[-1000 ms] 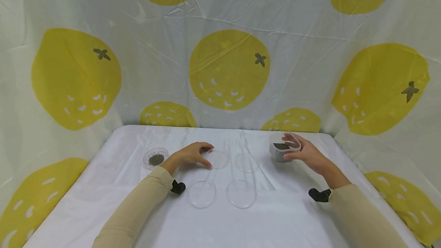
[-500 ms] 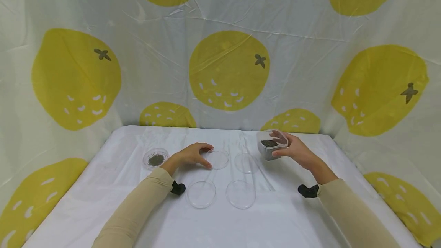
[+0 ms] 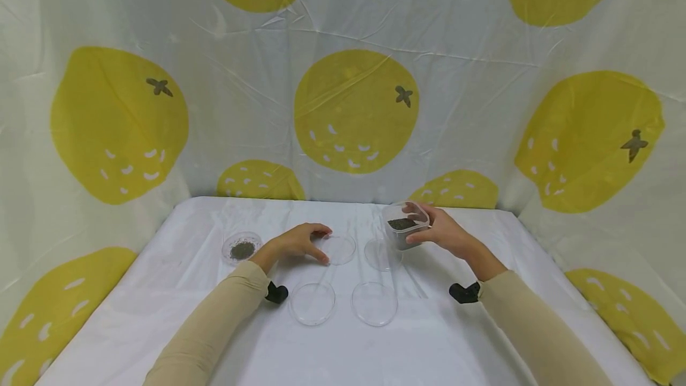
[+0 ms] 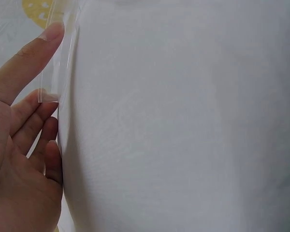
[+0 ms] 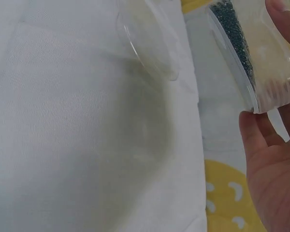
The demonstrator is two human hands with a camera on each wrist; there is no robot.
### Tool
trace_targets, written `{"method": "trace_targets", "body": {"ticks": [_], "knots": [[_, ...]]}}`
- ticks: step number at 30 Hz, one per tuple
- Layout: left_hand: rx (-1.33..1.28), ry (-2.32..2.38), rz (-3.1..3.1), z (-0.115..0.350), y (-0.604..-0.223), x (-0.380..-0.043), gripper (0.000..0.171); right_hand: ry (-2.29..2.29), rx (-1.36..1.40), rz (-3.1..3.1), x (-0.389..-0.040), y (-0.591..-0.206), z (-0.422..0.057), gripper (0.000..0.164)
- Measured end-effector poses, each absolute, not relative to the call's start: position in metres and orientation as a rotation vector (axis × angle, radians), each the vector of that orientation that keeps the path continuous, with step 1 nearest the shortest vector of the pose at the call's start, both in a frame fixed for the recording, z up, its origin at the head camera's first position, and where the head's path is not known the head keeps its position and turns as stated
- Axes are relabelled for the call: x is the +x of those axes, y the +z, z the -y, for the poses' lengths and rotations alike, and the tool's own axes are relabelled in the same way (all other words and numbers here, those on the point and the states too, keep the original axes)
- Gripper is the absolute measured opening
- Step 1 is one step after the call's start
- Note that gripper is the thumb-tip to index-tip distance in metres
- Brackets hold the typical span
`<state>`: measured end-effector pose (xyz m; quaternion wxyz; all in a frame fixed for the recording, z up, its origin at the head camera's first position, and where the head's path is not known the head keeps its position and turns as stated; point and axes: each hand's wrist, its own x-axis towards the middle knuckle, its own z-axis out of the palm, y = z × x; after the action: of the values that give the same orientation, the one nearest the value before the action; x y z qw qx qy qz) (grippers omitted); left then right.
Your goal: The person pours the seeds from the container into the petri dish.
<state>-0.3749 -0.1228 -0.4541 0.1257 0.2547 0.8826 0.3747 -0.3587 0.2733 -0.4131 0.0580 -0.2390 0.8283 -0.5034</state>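
White cloth (image 3: 429, 350), clear tub (image 3: 398, 238), in right hand (image 3: 442, 232)

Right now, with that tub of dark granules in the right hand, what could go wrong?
Spill: the right hand holds an open-topped plastic tub, so tipping it could scatter the dark granules onto the white cloth.

Bump: the tub overlaps the far-right clear petri dish in the head view; lowering it could knock that dish.

Shift: the left hand is on the rim of another clear dish; a twitch might slide it.
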Motion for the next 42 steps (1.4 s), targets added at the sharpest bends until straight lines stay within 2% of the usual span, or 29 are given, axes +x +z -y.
{"method": "trace_targets", "body": {"ticks": [5,14,20,42], "knots": [[0.764,1.099,-2.570,0.123,-0.454,-0.375,0.076,-1.537,-0.727,-2.468,-0.360,-0.414,-0.262,0.089],[0.761,1.081,-2.581,0.124,-0.456,-0.376,0.077,-1.587,-0.751,-2.412,-0.363,-0.415,-0.243,0.077],[0.764,1.059,-2.587,0.125,-0.458,-0.378,0.076,-1.517,-0.814,-2.428,-0.364,-0.419,-0.234,0.074],[0.774,1.088,-2.588,0.124,-0.455,-0.375,0.075,-1.426,-0.871,-2.391,-0.371,-0.418,-0.210,0.087]]}}
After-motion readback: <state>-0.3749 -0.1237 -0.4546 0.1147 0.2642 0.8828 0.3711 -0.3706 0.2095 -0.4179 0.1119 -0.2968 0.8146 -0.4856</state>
